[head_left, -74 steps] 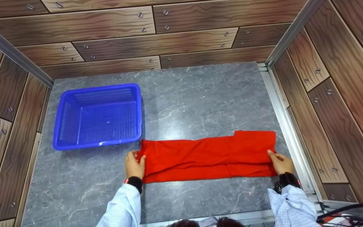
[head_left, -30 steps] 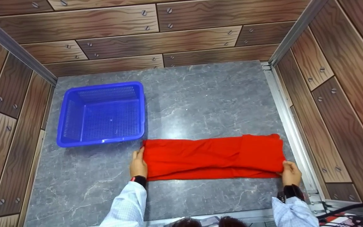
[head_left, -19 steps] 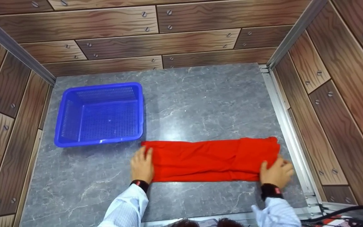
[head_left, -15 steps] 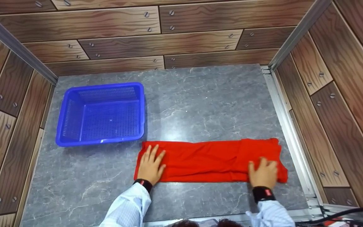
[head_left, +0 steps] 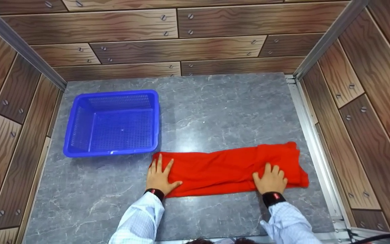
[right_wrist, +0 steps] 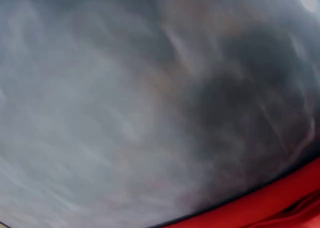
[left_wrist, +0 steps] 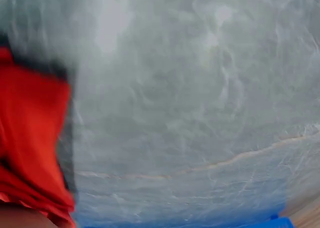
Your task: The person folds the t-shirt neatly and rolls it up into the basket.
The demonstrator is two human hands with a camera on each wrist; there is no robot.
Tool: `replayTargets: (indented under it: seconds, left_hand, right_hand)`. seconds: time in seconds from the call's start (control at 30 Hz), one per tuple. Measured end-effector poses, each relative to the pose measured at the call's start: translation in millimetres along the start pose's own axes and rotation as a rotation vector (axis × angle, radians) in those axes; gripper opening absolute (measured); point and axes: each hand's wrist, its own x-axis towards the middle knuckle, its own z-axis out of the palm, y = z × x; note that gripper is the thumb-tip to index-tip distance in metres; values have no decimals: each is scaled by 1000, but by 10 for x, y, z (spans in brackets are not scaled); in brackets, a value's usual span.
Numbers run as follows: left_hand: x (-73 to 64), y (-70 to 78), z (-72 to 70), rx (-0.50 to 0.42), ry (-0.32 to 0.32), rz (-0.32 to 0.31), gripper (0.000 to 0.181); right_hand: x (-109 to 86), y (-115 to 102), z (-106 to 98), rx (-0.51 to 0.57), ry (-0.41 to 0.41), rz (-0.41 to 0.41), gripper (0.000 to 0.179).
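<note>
A red cloth (head_left: 212, 169), folded into a long strip with wrinkles, lies across the front of the grey marbled tabletop. My left hand (head_left: 159, 176) rests on its left end, fingers spread and straight. Near the strip's right end, my right hand (head_left: 271, 179) lies on the fabric with its fingers extended. To the right of that hand, the cloth's end is uneven, with a corner sticking out. In the left wrist view the red cloth (left_wrist: 32, 133) fills the left edge. Only a red strip of cloth (right_wrist: 260, 203) shows in the right wrist view, which is blurred.
A blue plastic basket (head_left: 122, 130) with nothing in it stands behind the cloth's left end, close to its corner. Wood-patterned walls (head_left: 130, 30) enclose the back and both sides. A metal rail (head_left: 311, 145) runs along the tabletop's right edge.
Both hands have let go of the cloth's end edges and moved inward onto its top, fingers now extended. The right end has become uneven and shifted slightly away from the front edge.
</note>
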Motion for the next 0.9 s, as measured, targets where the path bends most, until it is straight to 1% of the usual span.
replayTargets:
  seconds: [0.07,0.2,0.33,0.43,0.47,0.53,0.63,0.67,0.7,0.77,0.83,0.9]
  left_hand:
    - [52,-35,-26,-4,-21,-41,102]
    - [120,-117,-82,-35,-33,-120,110]
    - [123,-173,-104,-58,-26,-190,115]
    - [112,-182,-102,-63,-16,-214,116]
    - [107,-178,-105,-74,0,-220,113]
    - [107,-172,-118,-103,70,-233,99]
    - [135,-174,-157,-132,232,-242,61]
    - [150,-179,-175,-131,284,-240,48]
    - [169,-190,-188,-121,322,-242,38]
    - [202,-219,-212,-96,354,-257,25]
    - [223,-250,-239,-96,339,-283,20]
    - [236,-280,-265,-130,308,-320,19]
  right_hand:
    - [135,-39,1,3,-10,-24,66]
    - [389,-119,-21,25,-46,-86,71]
    - [610,-174,-33,48,-73,-151,75]
    - [745,-209,-46,52,-108,-177,77]
    - [780,-220,-53,56,-125,-176,77]
    - [850,-241,-73,67,-164,-172,75]
    - [938,-284,-119,75,-225,-158,71]
    - [964,-301,-133,76,-244,-153,70]
    - [986,-325,-147,79,-261,-148,69]
    - [1010,-391,-173,83,-287,-134,69]
    - [1007,-486,-190,89,-294,-118,68]
    - [964,-604,-190,95,-265,-115,66]
